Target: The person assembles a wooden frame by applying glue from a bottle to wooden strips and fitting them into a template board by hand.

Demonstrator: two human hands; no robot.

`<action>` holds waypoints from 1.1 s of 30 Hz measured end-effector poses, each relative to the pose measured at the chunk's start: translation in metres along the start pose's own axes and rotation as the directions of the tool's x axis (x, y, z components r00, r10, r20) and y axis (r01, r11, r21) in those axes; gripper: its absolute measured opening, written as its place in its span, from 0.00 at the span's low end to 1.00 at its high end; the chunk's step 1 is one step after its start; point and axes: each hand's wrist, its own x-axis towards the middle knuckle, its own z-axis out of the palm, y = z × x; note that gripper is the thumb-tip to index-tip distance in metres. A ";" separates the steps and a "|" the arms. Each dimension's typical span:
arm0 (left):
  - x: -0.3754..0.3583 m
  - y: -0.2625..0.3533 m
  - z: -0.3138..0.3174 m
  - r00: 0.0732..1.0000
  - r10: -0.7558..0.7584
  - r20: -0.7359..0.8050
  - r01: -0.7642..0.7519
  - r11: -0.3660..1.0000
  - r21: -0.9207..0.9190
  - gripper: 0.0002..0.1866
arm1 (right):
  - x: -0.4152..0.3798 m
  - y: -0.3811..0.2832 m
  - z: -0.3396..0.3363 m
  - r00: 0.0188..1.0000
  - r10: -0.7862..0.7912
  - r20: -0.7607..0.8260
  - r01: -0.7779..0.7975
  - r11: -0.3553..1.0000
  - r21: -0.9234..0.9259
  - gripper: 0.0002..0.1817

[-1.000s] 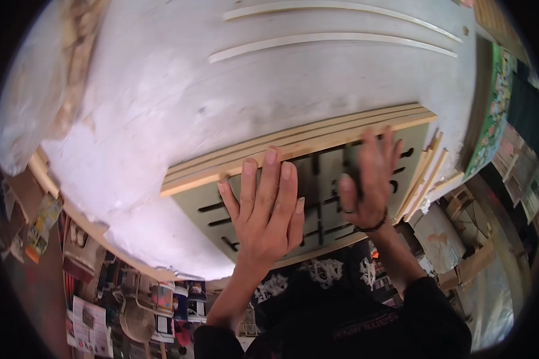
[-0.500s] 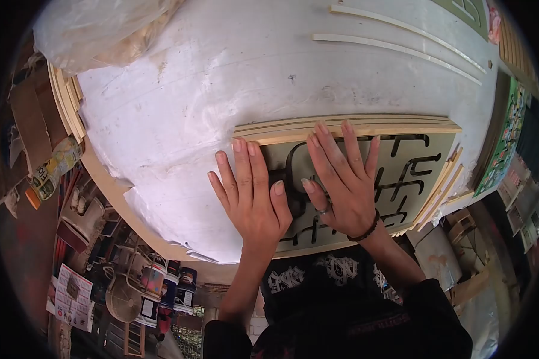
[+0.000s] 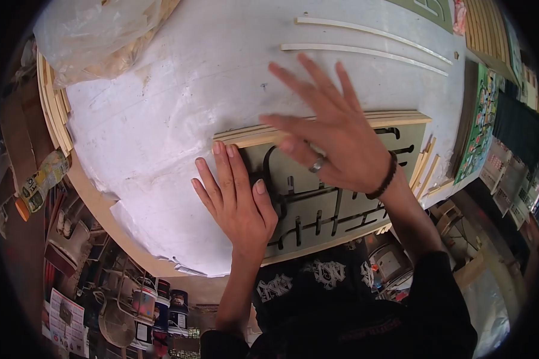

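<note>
A grey-green panel with black cut-out shapes (image 3: pixel 305 209) lies on the white-covered table near my body. Several thin wooden strips (image 3: pixel 395 118) run along its far edge. My left hand (image 3: pixel 236 206) lies flat with fingers apart at the panel's left end, its fingertips at the left end of the strips. My right hand (image 3: pixel 335 131) is raised over the panel and the strips, fingers spread and holding nothing, slightly blurred; it hides part of both. It wears a ring and a dark bracelet.
Two thin pale strips (image 3: pixel 365 51) lie farther back on the table (image 3: pixel 179 90). A plastic bag (image 3: pixel 102 36) sits at the back left, with wooden strips (image 3: pixel 53 107) below it. More strips (image 3: pixel 424 167) lie right of the panel. A bottle with an orange cap (image 3: pixel 42 179) is beyond the left edge.
My right hand has lifted off the panel and spread its fingers toward the far side. My left hand still rests at the panel's left end. The view has shifted slightly.
</note>
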 end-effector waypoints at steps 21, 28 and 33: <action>-0.001 0.017 0.006 0.982 0.063 -0.176 -0.047 0.995 0.092 0.26 | -0.147 0.168 -0.091 0.967 0.250 0.047 -0.244 0.964 -0.101 0.24; -0.002 0.020 0.008 0.971 0.125 -0.205 -0.096 0.985 0.146 0.26 | -0.220 0.226 -0.119 0.921 0.315 -0.227 -0.340 0.937 -0.078 0.19; -0.005 0.010 0.009 0.959 0.171 -0.227 -0.165 0.985 0.045 0.26 | -0.257 0.200 -0.113 0.822 0.484 -0.300 -0.288 0.808 0.514 0.20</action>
